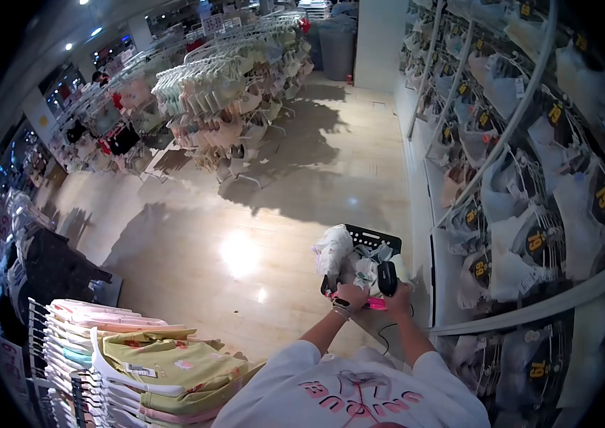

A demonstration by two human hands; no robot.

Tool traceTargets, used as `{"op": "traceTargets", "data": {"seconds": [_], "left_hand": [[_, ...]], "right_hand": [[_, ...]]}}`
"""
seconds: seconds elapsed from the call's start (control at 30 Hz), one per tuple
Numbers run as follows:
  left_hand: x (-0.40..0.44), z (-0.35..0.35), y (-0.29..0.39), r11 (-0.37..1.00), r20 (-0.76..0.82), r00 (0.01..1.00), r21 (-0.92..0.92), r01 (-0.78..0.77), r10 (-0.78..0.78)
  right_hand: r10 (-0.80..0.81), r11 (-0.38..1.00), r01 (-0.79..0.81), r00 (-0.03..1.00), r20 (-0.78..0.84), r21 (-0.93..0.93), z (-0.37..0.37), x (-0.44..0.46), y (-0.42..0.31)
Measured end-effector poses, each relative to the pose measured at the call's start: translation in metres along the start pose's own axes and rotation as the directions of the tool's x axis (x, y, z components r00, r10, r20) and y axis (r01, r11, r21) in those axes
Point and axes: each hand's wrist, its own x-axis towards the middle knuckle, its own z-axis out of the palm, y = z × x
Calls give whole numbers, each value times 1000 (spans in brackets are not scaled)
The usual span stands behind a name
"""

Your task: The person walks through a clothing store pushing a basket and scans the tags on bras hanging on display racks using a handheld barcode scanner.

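Below me, a black plastic basket [371, 237] holds white and grey fabric items [334, 250]. My left hand [351, 294], with a dark band on the wrist, is at the basket's near edge beside a bright pink object; its fingers are too small to make out. My right hand [398, 296] is closed around a black handheld device [387, 278], held upright over the basket's right side. A pink strip [376, 304] shows between my hands. A black cable hangs below my right hand.
Hangers with folded green and pink garments [181, 364] stand at the lower left. Racks of hanging underwear [206, 93] fill the upper left. A wall display [509, 207] with metal rails and price tags runs along the right. A grey bin [336, 50] stands far back.
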Motion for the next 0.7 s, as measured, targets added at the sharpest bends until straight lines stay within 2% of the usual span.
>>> {"op": "traceTargets", "data": {"seconds": [0.07, 0.17, 0.2, 0.3, 0.37, 0.4, 0.53, 0.63, 0.67, 0.7], "left_hand": [[18, 2, -3, 999, 2, 999, -8, -53, 53], [46, -1, -5, 998, -22, 998, -6, -65, 65], [56, -5, -4, 999, -6, 999, -24, -40, 40], [81, -23, 1, 998, 72, 996, -37, -53, 56], [108, -20, -6, 998, 145, 988, -6, -57, 57], [117, -37, -1, 998, 204, 978, -43, 52, -43], [160, -49, -4, 931, 330, 913, -188, 314, -242], [186, -40, -15, 915, 280, 924, -233, 328, -260], [193, -38, -18, 908, 222, 931, -243, 341, -290], [200, -39, -17, 916, 98, 948, -244, 319, -304]], "right_hand": [[1, 1000, 0, 1000, 12, -31, 2, 22, 8], [-16, 997, 12, 998, 53, 74, 2, 56, 20], [-53, 998, 52, 997, 61, 23, -3, 69, 20], [-100, 991, 88, 988, 118, 103, 4, 106, 41], [-95, 989, 67, 970, 223, 130, 9, 134, 53], [-79, 991, 48, 961, 267, 122, 12, 145, 59], [-48, 997, 19, 920, 388, 79, 27, 194, 76], [-32, 999, 10, 891, 454, 50, 36, 226, 88], [-22, 999, 2, 880, 474, 43, 41, 236, 91], [-11, 999, -7, 867, 497, 33, 43, 247, 92]]}}
